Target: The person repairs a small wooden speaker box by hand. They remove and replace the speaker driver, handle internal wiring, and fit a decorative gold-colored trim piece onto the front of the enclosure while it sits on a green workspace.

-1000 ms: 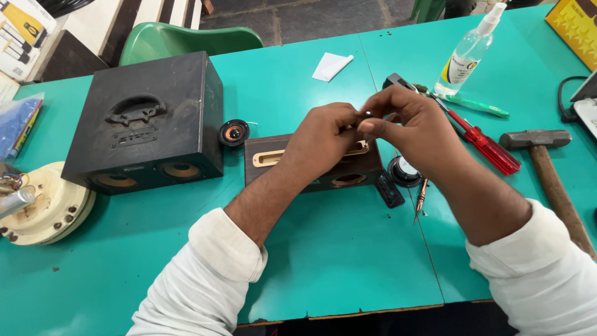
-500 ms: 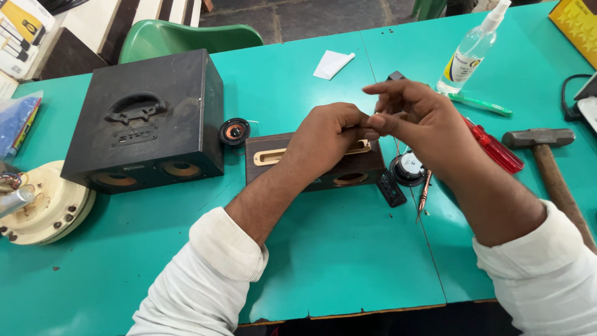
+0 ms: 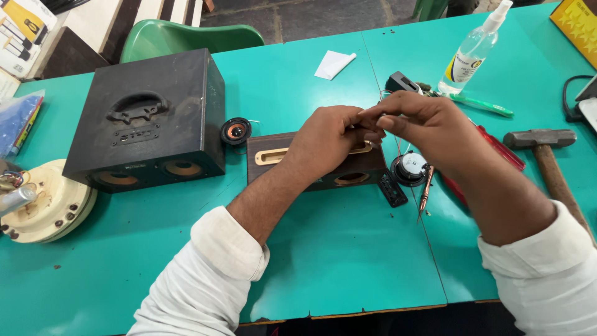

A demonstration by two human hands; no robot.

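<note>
**Speaker housing open on bench, fine work in hand above it**

Hands first. My left hand [image 3: 329, 134] and right hand [image 3: 429, 127] meet fingertip to fingertip just above the small dark-brown wooden speaker box [image 3: 314, 163]. Right thumb and forefinger are pinched together on something very small at the point where the hands touch; too small to identify, possibly a thin wire, since fine leads show near the fingers. Left fingers are curled closed against the same spot; whether they grip it too, I cannot tell.

Speaker box lies flat on the teal table [image 3: 323, 261], directly under my hands, tan-rimmed slot facing up, one round opening visible on its front face.

Judgement on progress: disassembly looks well advanced. One round black driver with silver back [image 3: 408, 168] sits out of the box, just beside its right end; a flat black rectangular panel [image 3: 392, 188] and a copper-tipped slim tool [image 3: 425, 194] lie next to it. Second small driver with orange cone [image 3: 236, 131] rests to the left. Nothing looks refitted yet.

Farther out: large black speaker cabinet [image 3: 146, 118], red-handled screwdriver [image 3: 497, 149], wooden-handled hammer [image 3: 547, 158], clear spray bottle [image 3: 472, 50].
</note>
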